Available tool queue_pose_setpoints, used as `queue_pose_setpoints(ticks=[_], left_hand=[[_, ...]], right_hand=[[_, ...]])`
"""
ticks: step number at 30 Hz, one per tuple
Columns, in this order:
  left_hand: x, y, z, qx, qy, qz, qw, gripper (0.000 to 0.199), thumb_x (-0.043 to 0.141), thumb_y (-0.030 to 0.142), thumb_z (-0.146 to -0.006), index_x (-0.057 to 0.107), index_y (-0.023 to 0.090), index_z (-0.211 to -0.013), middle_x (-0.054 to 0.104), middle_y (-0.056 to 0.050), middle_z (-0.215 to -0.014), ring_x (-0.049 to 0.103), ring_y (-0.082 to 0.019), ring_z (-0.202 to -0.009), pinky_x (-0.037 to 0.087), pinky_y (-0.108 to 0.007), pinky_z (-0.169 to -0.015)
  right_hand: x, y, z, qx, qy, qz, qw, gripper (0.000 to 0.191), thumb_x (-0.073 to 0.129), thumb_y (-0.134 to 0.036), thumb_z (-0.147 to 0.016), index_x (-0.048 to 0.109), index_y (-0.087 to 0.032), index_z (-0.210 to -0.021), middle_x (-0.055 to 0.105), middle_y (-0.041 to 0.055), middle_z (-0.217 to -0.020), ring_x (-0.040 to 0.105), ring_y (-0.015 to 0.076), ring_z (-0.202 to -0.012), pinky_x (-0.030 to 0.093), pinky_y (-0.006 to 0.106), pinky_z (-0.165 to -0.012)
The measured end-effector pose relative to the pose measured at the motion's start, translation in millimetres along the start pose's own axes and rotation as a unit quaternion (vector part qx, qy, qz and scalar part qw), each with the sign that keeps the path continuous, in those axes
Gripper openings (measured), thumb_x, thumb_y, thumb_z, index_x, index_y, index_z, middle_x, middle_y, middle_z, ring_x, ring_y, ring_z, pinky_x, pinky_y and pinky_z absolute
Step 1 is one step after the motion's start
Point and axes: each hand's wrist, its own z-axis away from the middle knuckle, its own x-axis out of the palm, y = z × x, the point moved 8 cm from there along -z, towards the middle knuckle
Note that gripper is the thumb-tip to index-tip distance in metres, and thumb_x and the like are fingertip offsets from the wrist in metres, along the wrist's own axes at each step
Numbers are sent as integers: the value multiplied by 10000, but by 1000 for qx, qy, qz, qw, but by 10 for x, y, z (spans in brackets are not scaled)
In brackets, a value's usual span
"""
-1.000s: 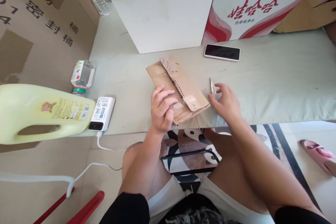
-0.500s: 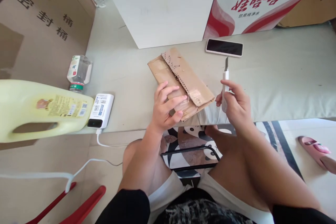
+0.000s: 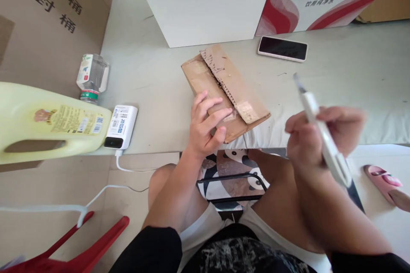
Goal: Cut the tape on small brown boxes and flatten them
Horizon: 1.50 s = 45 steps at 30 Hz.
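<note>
A small brown cardboard box [image 3: 221, 89], flattened and folded with a torn corrugated flap across its top, lies near the bench's front edge. My left hand [image 3: 206, 126] rests on its near left side, fingers spread over the cardboard and thumb apart from them. To the right of the box and off the bench surface, my right hand [image 3: 320, 136] is closed around a white utility knife [image 3: 329, 149]. The knife's blade is out and points up and to the left, away from the cardboard. Motion smears the right hand's fingers somewhat.
Behind the cardboard stand a white box [image 3: 211, 8] and a red-and-white carton [image 3: 288, 4]. A phone [image 3: 282, 48] lies in front of the carton. On the left are a power bank [image 3: 123, 126] with a cable, a yellow jug [image 3: 48, 126] and a clear bottle [image 3: 92, 77].
My right hand has moved right and turned, swinging the utility knife away from the cardboard into a slant. The left hand stays on the cardboard. The whole view has shifted slightly.
</note>
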Motion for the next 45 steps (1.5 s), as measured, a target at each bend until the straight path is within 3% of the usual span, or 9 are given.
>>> queue_pose_setpoints(ticks=[4, 7, 9, 16, 24, 29, 36, 42, 45], left_hand=[[-5, 21, 7, 14, 23, -3, 1000, 471, 285, 515, -1020, 682, 272, -1094, 654, -61, -1148, 646, -232, -1117, 385, -526, -1182], [-10, 34, 21, 36, 49, 5, 998, 422, 287, 450, -1022, 661, 277, -1112, 646, -50, -1157, 642, -211, -1115, 392, -486, -1181], [13, 10, 30, 30, 48, -15, 998, 466, 254, 485, -1023, 661, 270, -1099, 646, -49, -1160, 637, -211, -1119, 388, -490, -1182], [12, 27, 26, 41, 59, 9, 997, 386, 297, 412, -1008, 644, 279, -1113, 638, -38, -1160, 615, -193, -1139, 360, -455, -1196], [24, 13, 38, 28, 45, -17, 998, 452, 253, 455, -1019, 657, 272, -1103, 642, -38, -1155, 620, -195, -1118, 364, -481, -1200], [-5, 35, 42, 43, 74, -5, 996, 410, 262, 416, -1019, 643, 281, -1084, 626, -17, -1132, 623, -173, -1098, 380, -458, -1191], [3, 34, 21, 27, 55, -16, 998, 416, 259, 422, -1014, 649, 300, -1090, 624, -28, -1131, 602, -191, -1125, 359, -474, -1201], [-44, 50, 11, 23, 37, 9, 999, 337, 342, 381, -1013, 646, 267, -1102, 630, -43, -1138, 575, -219, -1215, 357, -497, -1199], [-91, 78, 14, 14, 44, 11, 999, 369, 345, 443, -1018, 647, 256, -1120, 628, -60, -1179, 548, -240, -1282, 330, -520, -1213]], right_hand=[[326, -370, 239, -86, -157, -4, 984, 188, 541, -461, -982, 613, -307, -1062, 610, -29, -607, 556, 142, -457, 436, 293, -410], [452, -348, 291, -63, -188, 34, 980, 199, 526, -419, -1000, 637, -293, -1107, 610, -42, -589, 558, 123, -461, 459, 267, -449], [463, -306, 275, -56, -174, 67, 981, 171, 539, -385, -998, 649, -277, -1073, 612, -45, -595, 531, 108, -449, 453, 251, -458], [491, -456, 288, -187, -144, 108, 966, 115, 548, -221, -969, 618, -230, -1060, 626, -45, -612, 565, 107, -481, 459, 233, -471], [560, -404, 265, -123, -128, 129, 976, 84, 577, -261, -952, 612, -208, -1007, 623, -49, -610, 530, 80, -465, 428, 206, -474], [475, -409, 216, -95, -102, 138, 980, 69, 605, -296, -936, 635, -235, -936, 574, -61, -548, 500, 85, -437, 429, 224, -468], [531, -351, 157, -100, -110, 126, 981, 75, 580, -268, -936, 617, -220, -890, 572, -58, -548, 465, 70, -418, 354, 217, -425], [185, -232, 150, -82, -47, 23, 995, 332, 469, -461, -1005, 654, -228, -857, 559, -25, -530, 494, 109, -414, 399, 259, -426], [34, 63, 76, -42, -27, 80, 996, 298, 504, -503, -989, 656, -247, -1001, 630, 2, -646, 595, 153, -540, 486, 306, -535]])
